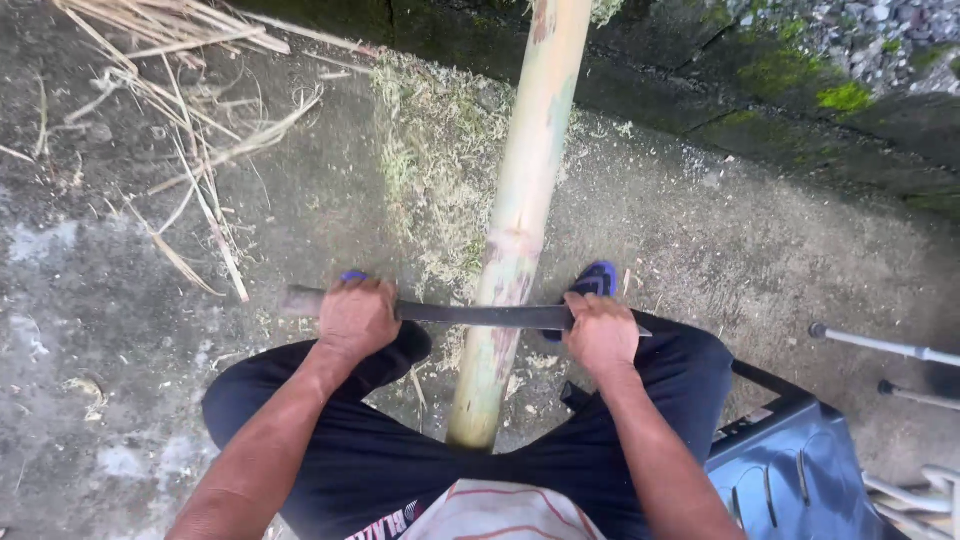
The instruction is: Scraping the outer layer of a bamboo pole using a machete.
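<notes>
Long blade [470, 316] across bamboo pole [520, 215], fingers [362, 292] of both hands wrapped tight.

An outdoor yard used for rough craft work: bare concrete floor [120, 330], a mossy stone wall [800, 110], bamboo shavings [435, 150] and dry strips [190, 130].

Ahead and to the left of the grip, a heap of dry straw [190, 110] lies scattered over the concrete floor [90, 330]. Straight ahead, pale shavings [435, 150] spread across the ground up to a mossy stone curb [760, 100], with gravel [880, 30] beyond it. To the right and nearer the body stands a blue plastic chair [800, 470]; metal legs [885, 347] with rubber tips reach in further right.
</notes>
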